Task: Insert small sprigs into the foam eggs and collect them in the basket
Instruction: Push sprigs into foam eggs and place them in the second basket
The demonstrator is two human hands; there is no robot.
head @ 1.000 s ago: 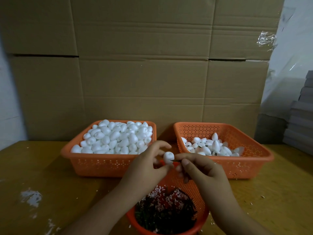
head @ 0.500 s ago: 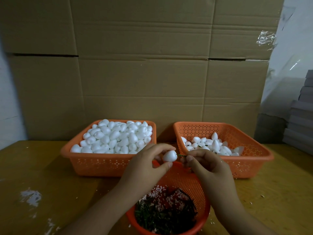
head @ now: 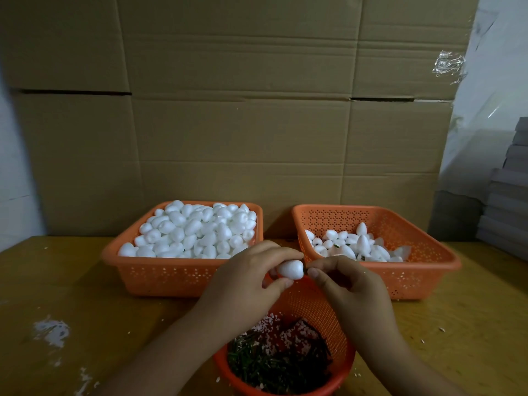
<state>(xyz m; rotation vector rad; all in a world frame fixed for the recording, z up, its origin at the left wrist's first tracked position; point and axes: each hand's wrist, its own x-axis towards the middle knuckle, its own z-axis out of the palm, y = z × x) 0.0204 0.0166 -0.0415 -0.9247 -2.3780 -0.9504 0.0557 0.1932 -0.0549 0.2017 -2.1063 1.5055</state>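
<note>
My left hand [head: 243,284] pinches a white foam egg [head: 290,269] between thumb and fingers, above the round orange basket [head: 307,305] of dark green sprigs [head: 274,364]. My right hand [head: 347,284] pinches a small sprig against the egg's right end; almost all of the sprig is hidden by my fingertips. The left orange basket [head: 171,277] is heaped with plain foam eggs. The right orange basket [head: 423,274] holds several eggs, some showing green sprig tips.
A wall of cardboard boxes [head: 243,110] stands behind the baskets. White foam crumbs [head: 51,331] lie on the wooden table [head: 85,310] at the left. Grey stacked boards [head: 505,201] sit at the far right edge.
The egg has been turned so it lies sideways with its narrow end toward my right hand. My right fingers have closed in against it; the sprig's visible length has shrunk.
</note>
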